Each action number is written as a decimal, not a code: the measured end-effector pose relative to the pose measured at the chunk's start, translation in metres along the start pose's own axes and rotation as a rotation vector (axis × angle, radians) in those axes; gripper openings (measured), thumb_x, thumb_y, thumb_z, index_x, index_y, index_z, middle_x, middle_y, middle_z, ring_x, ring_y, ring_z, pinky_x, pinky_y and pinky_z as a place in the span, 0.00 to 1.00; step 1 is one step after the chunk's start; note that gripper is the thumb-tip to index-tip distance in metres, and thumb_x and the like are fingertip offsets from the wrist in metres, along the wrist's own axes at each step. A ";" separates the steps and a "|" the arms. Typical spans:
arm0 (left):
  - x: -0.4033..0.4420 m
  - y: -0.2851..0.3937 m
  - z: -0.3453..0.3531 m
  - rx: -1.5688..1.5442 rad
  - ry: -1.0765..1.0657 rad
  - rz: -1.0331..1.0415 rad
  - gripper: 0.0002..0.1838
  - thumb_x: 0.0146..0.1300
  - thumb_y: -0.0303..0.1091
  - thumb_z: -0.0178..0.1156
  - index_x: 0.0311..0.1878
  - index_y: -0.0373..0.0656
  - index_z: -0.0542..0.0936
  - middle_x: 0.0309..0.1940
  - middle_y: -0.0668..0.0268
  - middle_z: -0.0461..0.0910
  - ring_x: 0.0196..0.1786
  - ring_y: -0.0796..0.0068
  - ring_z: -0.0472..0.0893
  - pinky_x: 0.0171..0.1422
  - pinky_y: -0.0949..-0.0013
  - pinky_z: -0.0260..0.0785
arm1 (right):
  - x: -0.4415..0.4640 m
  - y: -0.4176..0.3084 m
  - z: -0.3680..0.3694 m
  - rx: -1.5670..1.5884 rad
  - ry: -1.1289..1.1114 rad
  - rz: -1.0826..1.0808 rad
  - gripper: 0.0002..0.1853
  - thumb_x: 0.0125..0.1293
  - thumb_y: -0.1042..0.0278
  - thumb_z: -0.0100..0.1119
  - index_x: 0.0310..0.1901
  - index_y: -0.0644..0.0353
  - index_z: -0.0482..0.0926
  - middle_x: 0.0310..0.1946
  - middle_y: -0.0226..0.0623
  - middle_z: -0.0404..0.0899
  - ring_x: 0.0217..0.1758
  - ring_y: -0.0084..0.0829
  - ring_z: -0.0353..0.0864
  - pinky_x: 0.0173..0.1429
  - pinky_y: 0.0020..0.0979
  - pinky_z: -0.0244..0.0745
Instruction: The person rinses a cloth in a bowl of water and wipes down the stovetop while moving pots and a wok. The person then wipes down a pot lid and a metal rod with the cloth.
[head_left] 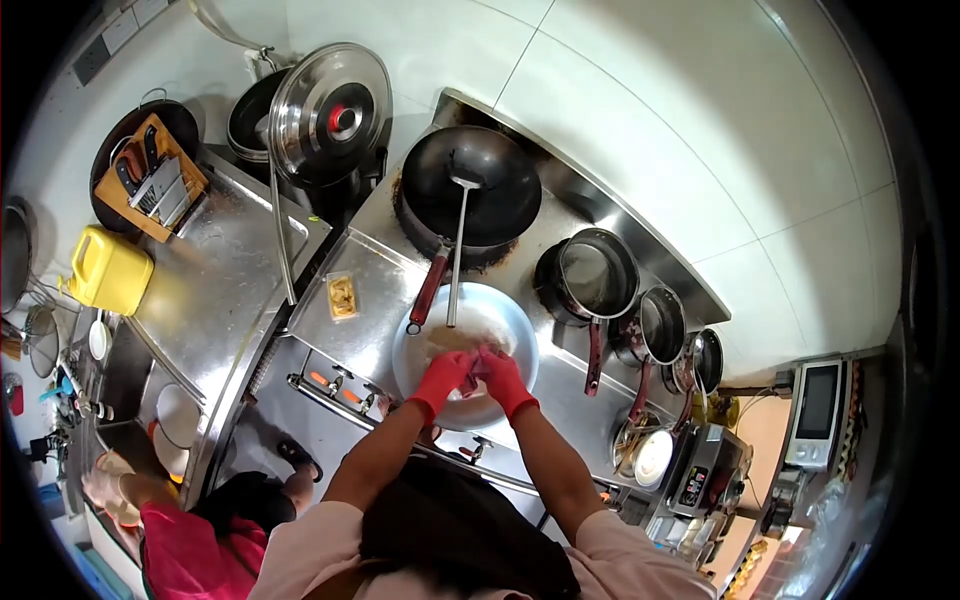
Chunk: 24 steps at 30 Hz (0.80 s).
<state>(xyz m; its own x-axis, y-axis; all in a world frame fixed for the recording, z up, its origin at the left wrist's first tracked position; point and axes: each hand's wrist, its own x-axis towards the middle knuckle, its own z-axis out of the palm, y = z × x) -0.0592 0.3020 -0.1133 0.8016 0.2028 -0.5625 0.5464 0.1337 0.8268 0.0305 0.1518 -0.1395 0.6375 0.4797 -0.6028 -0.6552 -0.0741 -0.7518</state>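
Observation:
My left hand (444, 381), in a red glove, is closed over a wide pale basin (408, 345). Beside it, my right hand (503, 378), gloved in red too, is also closed. Between the two hands shows a pinkish piece that looks like raw meat (471, 384), gripped by both; the fingers partly hide it. Cloudy liquid lies in the basin under them. A black wok (425, 170) stands on the stove behind, its red handle pointing toward the basin. Inside the wok rests a long metal spatula (461, 225), whose handle end reaches over the basin's rim.
Left of the basin is a small tray of yellowish food (342, 296). Several pans, including a saucepan (598, 275), stand at right. A knife block (150, 180) and yellow jug (110, 270) sit on the left counter. Another person in a red top (200, 550) works at the lower left sink.

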 end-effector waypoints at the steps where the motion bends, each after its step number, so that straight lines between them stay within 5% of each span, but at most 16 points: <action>1: 0.007 -0.015 0.000 -0.015 -0.015 -0.003 0.19 0.71 0.46 0.59 0.49 0.39 0.84 0.41 0.52 0.87 0.45 0.61 0.86 0.50 0.58 0.76 | 0.003 0.004 -0.001 0.078 -0.128 0.049 0.22 0.64 0.62 0.70 0.55 0.63 0.76 0.44 0.38 0.83 0.39 0.30 0.84 0.43 0.32 0.80; 2: 0.018 -0.028 0.000 -0.033 -0.027 0.001 0.18 0.70 0.44 0.61 0.50 0.39 0.84 0.42 0.53 0.87 0.46 0.62 0.86 0.51 0.59 0.76 | 0.010 0.004 -0.003 0.149 -0.259 0.093 0.22 0.64 0.61 0.70 0.55 0.62 0.75 0.44 0.37 0.82 0.39 0.30 0.83 0.43 0.32 0.80; 3: 0.030 -0.046 0.002 -0.049 -0.037 0.004 0.17 0.69 0.42 0.62 0.51 0.39 0.84 0.43 0.54 0.88 0.46 0.63 0.86 0.53 0.60 0.76 | -0.009 -0.014 0.026 -0.183 -0.005 0.010 0.22 0.62 0.61 0.71 0.51 0.62 0.74 0.42 0.39 0.82 0.38 0.33 0.83 0.46 0.34 0.80; 6: 0.034 -0.079 0.013 -0.303 -0.016 0.335 0.19 0.63 0.32 0.67 0.55 0.35 0.81 0.43 0.58 0.87 0.45 0.67 0.86 0.50 0.64 0.78 | -0.001 0.008 0.028 -0.849 0.141 -0.444 0.21 0.60 0.61 0.70 0.50 0.62 0.74 0.43 0.40 0.82 0.43 0.36 0.83 0.50 0.37 0.79; 7: 0.031 -0.078 0.012 -0.379 -0.057 0.393 0.21 0.60 0.29 0.68 0.56 0.35 0.80 0.44 0.59 0.87 0.46 0.68 0.85 0.50 0.64 0.78 | 0.005 0.008 0.030 -0.864 0.258 -0.283 0.21 0.58 0.65 0.67 0.51 0.61 0.73 0.47 0.41 0.81 0.49 0.39 0.82 0.54 0.37 0.77; 10: 0.015 -0.057 0.000 -0.446 -0.258 0.281 0.26 0.55 0.25 0.71 0.59 0.35 0.79 0.51 0.61 0.85 0.51 0.70 0.83 0.55 0.64 0.77 | 0.008 0.018 0.013 -0.985 0.263 -0.421 0.26 0.59 0.69 0.65 0.60 0.60 0.73 0.52 0.40 0.80 0.57 0.34 0.80 0.58 0.35 0.76; 13: 0.011 -0.049 -0.005 -0.356 -0.255 0.174 0.29 0.56 0.31 0.73 0.61 0.37 0.79 0.55 0.62 0.84 0.55 0.73 0.82 0.60 0.65 0.75 | -0.003 -0.022 0.008 -0.578 -0.228 -0.153 0.33 0.60 0.75 0.61 0.70 0.60 0.68 0.58 0.39 0.78 0.62 0.33 0.78 0.63 0.32 0.75; 16: 0.022 -0.068 0.000 -0.361 -0.243 0.297 0.27 0.58 0.34 0.72 0.61 0.36 0.79 0.53 0.63 0.84 0.53 0.74 0.82 0.60 0.66 0.75 | -0.017 -0.040 0.011 -0.484 -0.355 -0.243 0.38 0.61 0.81 0.57 0.75 0.59 0.62 0.62 0.38 0.76 0.63 0.32 0.78 0.64 0.32 0.76; 19: 0.030 -0.082 0.003 -0.269 -0.143 0.309 0.22 0.62 0.35 0.67 0.58 0.35 0.81 0.47 0.65 0.85 0.49 0.74 0.82 0.57 0.67 0.74 | -0.020 -0.052 0.009 -0.257 -0.400 -0.143 0.35 0.65 0.80 0.58 0.74 0.61 0.62 0.63 0.39 0.75 0.60 0.32 0.80 0.60 0.32 0.78; 21: 0.040 -0.102 0.006 -0.313 -0.094 0.262 0.17 0.64 0.34 0.63 0.52 0.35 0.84 0.39 0.65 0.86 0.43 0.74 0.82 0.51 0.67 0.75 | -0.017 -0.046 0.001 -0.240 -0.223 -0.075 0.34 0.68 0.77 0.59 0.74 0.62 0.62 0.63 0.39 0.76 0.59 0.32 0.81 0.57 0.32 0.80; 24: 0.026 -0.086 0.004 -0.446 -0.127 0.061 0.17 0.67 0.37 0.60 0.52 0.36 0.85 0.40 0.68 0.86 0.42 0.77 0.81 0.51 0.68 0.75 | 0.002 -0.022 -0.017 -0.226 -0.112 -0.088 0.34 0.69 0.71 0.64 0.74 0.65 0.62 0.63 0.43 0.75 0.58 0.34 0.82 0.55 0.32 0.81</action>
<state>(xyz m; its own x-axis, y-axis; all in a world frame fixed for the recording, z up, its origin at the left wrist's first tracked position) -0.0847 0.2922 -0.1990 0.8679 0.1065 -0.4853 0.3614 0.5349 0.7637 0.0532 0.1391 -0.1284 0.6309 0.5858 -0.5087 -0.4838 -0.2155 -0.8482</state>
